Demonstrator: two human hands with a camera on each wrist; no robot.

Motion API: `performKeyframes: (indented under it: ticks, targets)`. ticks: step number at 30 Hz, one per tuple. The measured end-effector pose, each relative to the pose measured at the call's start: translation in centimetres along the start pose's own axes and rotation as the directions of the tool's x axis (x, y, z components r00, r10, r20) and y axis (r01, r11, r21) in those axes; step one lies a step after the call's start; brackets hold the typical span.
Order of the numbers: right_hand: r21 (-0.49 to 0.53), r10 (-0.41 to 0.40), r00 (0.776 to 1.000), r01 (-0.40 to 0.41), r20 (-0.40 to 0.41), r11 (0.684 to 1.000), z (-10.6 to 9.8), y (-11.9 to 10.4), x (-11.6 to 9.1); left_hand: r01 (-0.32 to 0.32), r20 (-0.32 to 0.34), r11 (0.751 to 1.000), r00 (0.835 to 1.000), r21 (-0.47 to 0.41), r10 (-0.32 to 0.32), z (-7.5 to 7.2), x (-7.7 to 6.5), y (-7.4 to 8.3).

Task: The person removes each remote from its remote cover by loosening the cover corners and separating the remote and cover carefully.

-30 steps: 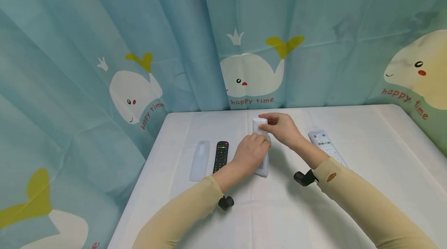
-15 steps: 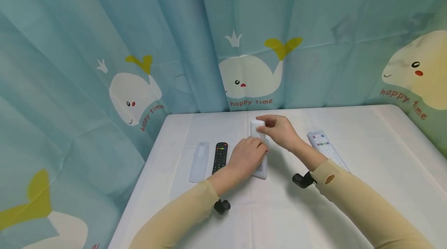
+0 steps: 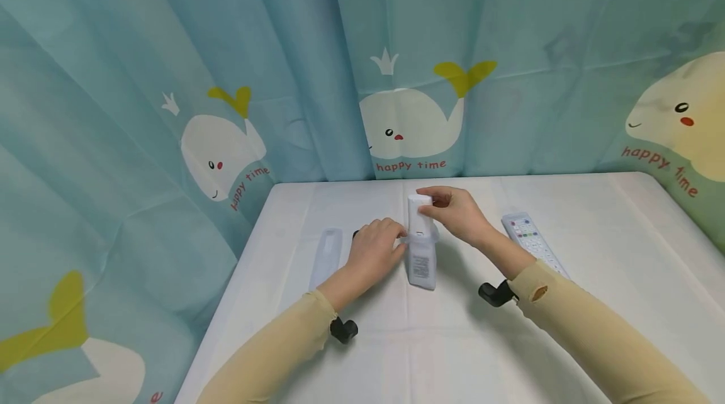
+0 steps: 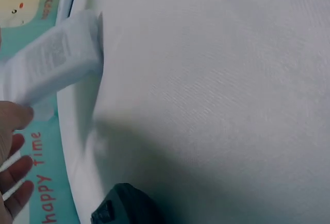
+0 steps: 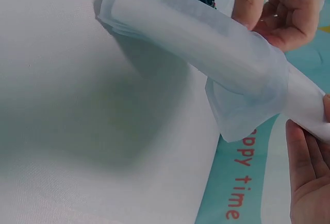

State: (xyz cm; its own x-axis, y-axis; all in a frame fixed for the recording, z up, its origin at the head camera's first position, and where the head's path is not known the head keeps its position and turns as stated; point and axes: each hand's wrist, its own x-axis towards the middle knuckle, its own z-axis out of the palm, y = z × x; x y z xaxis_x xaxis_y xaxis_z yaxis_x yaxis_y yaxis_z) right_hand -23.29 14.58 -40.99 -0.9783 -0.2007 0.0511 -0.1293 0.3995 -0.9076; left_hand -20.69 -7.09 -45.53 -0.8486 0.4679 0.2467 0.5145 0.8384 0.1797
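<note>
Over the middle of the table a white remote control (image 3: 420, 212) stands tilted, its back towards me and its lower part inside a translucent silicone cover (image 3: 421, 269). My right hand (image 3: 455, 212) holds the remote's bare upper end between thumb and fingers. At the cover's mouth, my left hand (image 3: 370, 246) pinches the left edge with thumb and fingertip. The right wrist view shows the cover (image 5: 191, 38) sheathing most of the remote, with a loose flap hanging at its mouth. In the left wrist view, the left hand's (image 4: 13, 157) other fingers are spread apart, off the cover.
An empty translucent cover (image 3: 326, 256) lies left of the left hand. A black remote (image 3: 355, 234) is almost hidden behind that hand. To the right lies a covered white remote (image 3: 532, 241), partly behind the right forearm. A whale-print curtain (image 3: 317, 108) hangs behind the white table (image 3: 453, 360).
My left hand has moved left from around the middle of the covered remote to the cover's edge, baring its printed back. It now hides most of the black remote. The right hand keeps its hold.
</note>
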Motion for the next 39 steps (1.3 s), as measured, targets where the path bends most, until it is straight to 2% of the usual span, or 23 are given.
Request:
performKeyframes:
  ticks: [7,11,18,29,32,39]
  targets:
    - [-0.035,-0.041,0.999,0.041,0.016,0.999,0.1,-0.2,-0.1,-0.033,-0.071,0.995,0.997,-0.091,0.027,0.3,-0.4,-0.2]
    - [0.006,-0.040,0.998,0.040,0.038,0.999,0.2,-0.2,-0.1,-0.026,-0.089,0.995,0.996,-0.096,0.018,0.3,-0.2,0.0]
    - [0.025,-0.053,0.997,0.052,0.050,0.998,0.3,0.2,0.1,-0.018,-0.046,0.998,0.999,-0.062,0.015,0.3,0.0,0.1]
    - [0.048,-0.039,0.999,0.038,0.032,0.998,0.5,0.2,0.0,-0.083,0.038,0.995,0.996,-0.054,0.086,0.2,-1.1,0.4]
    - [0.051,-0.025,0.999,0.023,0.031,0.998,0.5,0.4,0.1,-0.084,0.062,0.996,0.994,-0.041,0.086,0.4,-1.4,0.5]
    - [0.043,-0.021,1.000,0.020,0.015,0.999,0.4,0.6,0.4,-0.042,0.005,0.999,0.999,-0.013,0.042,0.2,-1.2,0.7]
